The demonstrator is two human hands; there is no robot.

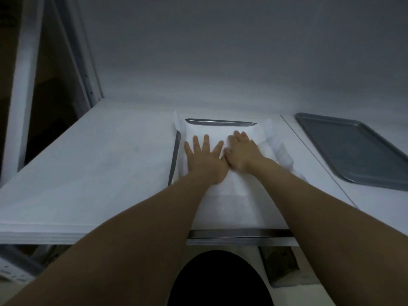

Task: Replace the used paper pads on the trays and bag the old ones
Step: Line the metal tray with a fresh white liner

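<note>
Pressing a white paper pad (223,195) flat into the near tray (174,160), both hands lie palm-down on the sheet, side by side and touching at the thumbs. Left hand (204,160): grip spread wide, fingers splayed, holding nothing. Right hand (240,153): grip likewise flat and extended, fingers closer together, pinching nothing.

Stage, as judged: this tray is being relined, the pad laid but not yet fully seated. Beyond the fingertips a strip of bare metal shows at the far rim; left of the left hand the side rim is exposed; to the right of the right hand the pad rides up crumpled over the edge. Whether an old pad lies beneath cannot be told.

Containers: the near tray holds only the pad under the hands. A second tray (353,151), well to the right of the right hand on the bench (88,164), is bare metal with no pad, so it probably awaits lining. No bag and no discarded pads are visible, so bagging cannot be assessed.
</note>
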